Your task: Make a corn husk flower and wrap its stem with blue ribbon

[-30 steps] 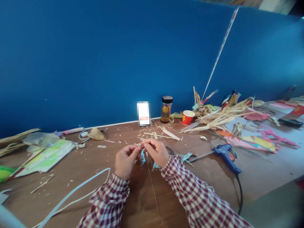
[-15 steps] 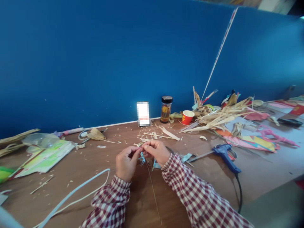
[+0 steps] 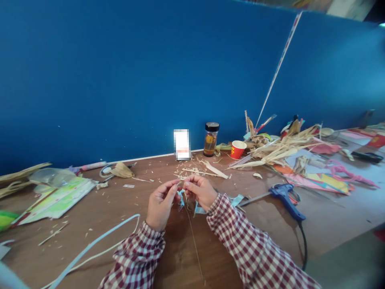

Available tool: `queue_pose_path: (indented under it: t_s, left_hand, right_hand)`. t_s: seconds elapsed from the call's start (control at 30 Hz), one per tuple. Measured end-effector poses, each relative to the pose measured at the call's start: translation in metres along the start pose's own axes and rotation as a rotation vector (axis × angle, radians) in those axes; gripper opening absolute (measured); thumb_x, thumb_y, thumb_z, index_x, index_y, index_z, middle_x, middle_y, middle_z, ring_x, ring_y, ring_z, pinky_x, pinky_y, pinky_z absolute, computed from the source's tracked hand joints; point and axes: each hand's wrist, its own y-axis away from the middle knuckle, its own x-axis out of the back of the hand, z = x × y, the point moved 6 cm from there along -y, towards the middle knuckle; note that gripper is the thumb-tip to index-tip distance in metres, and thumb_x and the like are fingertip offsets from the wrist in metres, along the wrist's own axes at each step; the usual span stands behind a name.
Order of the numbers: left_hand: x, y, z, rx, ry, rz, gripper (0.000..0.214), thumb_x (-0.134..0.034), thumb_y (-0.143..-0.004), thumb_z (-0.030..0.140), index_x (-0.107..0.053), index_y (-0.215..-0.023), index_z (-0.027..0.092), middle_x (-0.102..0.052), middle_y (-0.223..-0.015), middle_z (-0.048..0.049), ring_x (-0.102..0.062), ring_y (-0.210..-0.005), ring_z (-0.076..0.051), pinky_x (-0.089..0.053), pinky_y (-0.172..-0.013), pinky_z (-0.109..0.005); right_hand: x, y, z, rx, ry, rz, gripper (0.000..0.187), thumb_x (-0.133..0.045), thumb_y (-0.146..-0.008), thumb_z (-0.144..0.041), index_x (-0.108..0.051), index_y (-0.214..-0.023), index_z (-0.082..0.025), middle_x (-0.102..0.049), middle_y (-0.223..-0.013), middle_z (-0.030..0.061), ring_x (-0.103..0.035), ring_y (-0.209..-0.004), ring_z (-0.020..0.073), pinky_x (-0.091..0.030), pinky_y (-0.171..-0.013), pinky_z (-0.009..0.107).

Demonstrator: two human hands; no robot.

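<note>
Pinched between the fingertips of the left hand (image 3: 161, 204) and right hand (image 3: 201, 191), a small light-blue strip piece (image 3: 181, 197) hangs just above the brown table (image 3: 126, 200), between both thumbs.

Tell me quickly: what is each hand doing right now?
Left hand: fingers pinched on the small blue piece.
Right hand: pinched shut on the same piece.

Red-and-white checked sleeves (image 3: 240, 241), blue wall (image 3: 150, 80), red cup (image 3: 238, 149), seemingly pale-blue strip (image 3: 181, 197).
</note>
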Motion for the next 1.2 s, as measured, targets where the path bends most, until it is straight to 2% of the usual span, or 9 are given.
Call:
queue_pose_path:
  t_s: [0.17,0.33,0.5,0.73,0.87,0.97,1.07,1.13,1.2]
  left_hand:
    - [-0.002,0.002,0.004,-0.038,-0.089,-0.020,0.027,-0.067,-0.065,0.031,-0.066,-0.087,0.015,-0.066,-0.070,-0.0027,-0.057,-0.056,-0.011,-0.049,-0.055,-0.024]
    - [0.002,0.001,0.007,-0.096,-0.143,0.017,0.022,-0.068,-0.063,0.032,-0.066,-0.075,0.014,-0.065,-0.065,-0.0029,-0.057,-0.057,-0.012,-0.048,-0.054,-0.024]
    - [0.004,0.000,0.004,-0.087,-0.164,0.021,0.020,-0.068,-0.062,0.032,-0.064,-0.071,0.015,-0.063,-0.061,-0.0005,-0.055,-0.054,-0.011,-0.044,-0.051,-0.022]
    - [-0.001,-0.001,-0.002,0.025,-0.050,-0.081,0.021,-0.068,-0.064,0.031,-0.059,-0.071,0.014,-0.058,-0.056,0.0016,-0.051,-0.050,-0.009,-0.042,-0.049,-0.021]
    - [-0.001,-0.001,-0.001,0.015,-0.082,-0.101,0.019,-0.067,-0.066,0.030,-0.058,-0.069,0.014,-0.055,-0.055,0.0023,-0.049,-0.049,-0.008,-0.040,-0.048,-0.019]
    - [-0.005,0.000,0.000,0.021,-0.091,-0.188,0.018,-0.064,-0.069,0.030,-0.057,-0.066,0.014,-0.053,-0.053,0.0030,-0.047,-0.049,-0.007,-0.038,-0.048,-0.019]
    - [-0.012,0.003,0.002,0.080,0.014,-0.280,0.018,-0.063,-0.070,0.029,-0.055,-0.064,0.014,-0.051,-0.054,0.0031,-0.046,-0.049,-0.007,-0.037,-0.047,-0.017]
    - [-0.013,0.004,0.004,0.126,0.124,-0.288,0.020,-0.064,-0.070,0.030,-0.054,-0.063,0.014,-0.051,-0.056,0.0028,-0.046,-0.049,-0.006,-0.037,-0.047,-0.017]
    - [-0.012,0.004,0.007,0.157,0.222,-0.239,0.022,-0.065,-0.068,0.030,-0.053,-0.062,0.014,-0.052,-0.059,0.0027,-0.047,-0.048,-0.005,-0.038,-0.046,-0.016]
  right_hand:
    - [0.004,-0.003,0.000,0.049,0.130,0.024,0.026,-0.070,-0.062,-0.033,-0.054,-0.071,-0.016,-0.055,-0.058,-0.0044,-0.050,-0.049,0.0063,-0.043,-0.049,0.019]
    - [-0.002,0.001,-0.010,0.169,0.367,0.000,0.024,-0.068,-0.064,-0.034,-0.055,-0.073,-0.016,-0.055,-0.060,-0.0032,-0.051,-0.053,0.0088,-0.043,-0.051,0.021]
    - [-0.003,0.006,-0.020,0.309,0.534,0.059,0.019,-0.065,-0.067,-0.032,-0.056,-0.073,-0.017,-0.057,-0.064,-0.0017,-0.052,-0.057,0.0104,-0.043,-0.054,0.023]
    - [-0.003,0.007,-0.021,0.335,0.570,0.050,0.016,-0.063,-0.069,-0.031,-0.057,-0.073,-0.017,-0.058,-0.064,-0.0012,-0.053,-0.058,0.0111,-0.043,-0.055,0.024]
    - [-0.004,0.007,-0.023,0.342,0.588,0.035,0.015,-0.064,-0.068,-0.030,-0.057,-0.072,-0.017,-0.058,-0.064,-0.0012,-0.053,-0.058,0.0105,-0.043,-0.055,0.023]
    - [-0.002,0.004,-0.018,0.258,0.500,-0.028,0.020,-0.069,-0.063,-0.029,-0.056,-0.072,-0.016,-0.057,-0.063,-0.0022,-0.052,-0.055,0.0095,-0.043,-0.053,0.023]
    - [0.001,-0.001,-0.004,0.042,0.299,-0.113,0.028,-0.073,-0.058,-0.030,-0.054,-0.071,-0.015,-0.057,-0.058,-0.0036,-0.053,-0.051,0.0091,-0.044,-0.049,0.022]
    - [0.003,-0.001,0.003,-0.052,0.189,-0.115,0.029,-0.073,-0.057,-0.031,-0.053,-0.070,-0.015,-0.057,-0.056,-0.0044,-0.053,-0.048,0.0080,-0.044,-0.048,0.021]
    - [0.004,-0.002,0.005,-0.078,0.127,-0.084,0.029,-0.074,-0.057,-0.030,-0.053,-0.069,-0.015,-0.057,-0.055,-0.0050,-0.052,-0.047,0.0066,-0.043,-0.047,0.019]
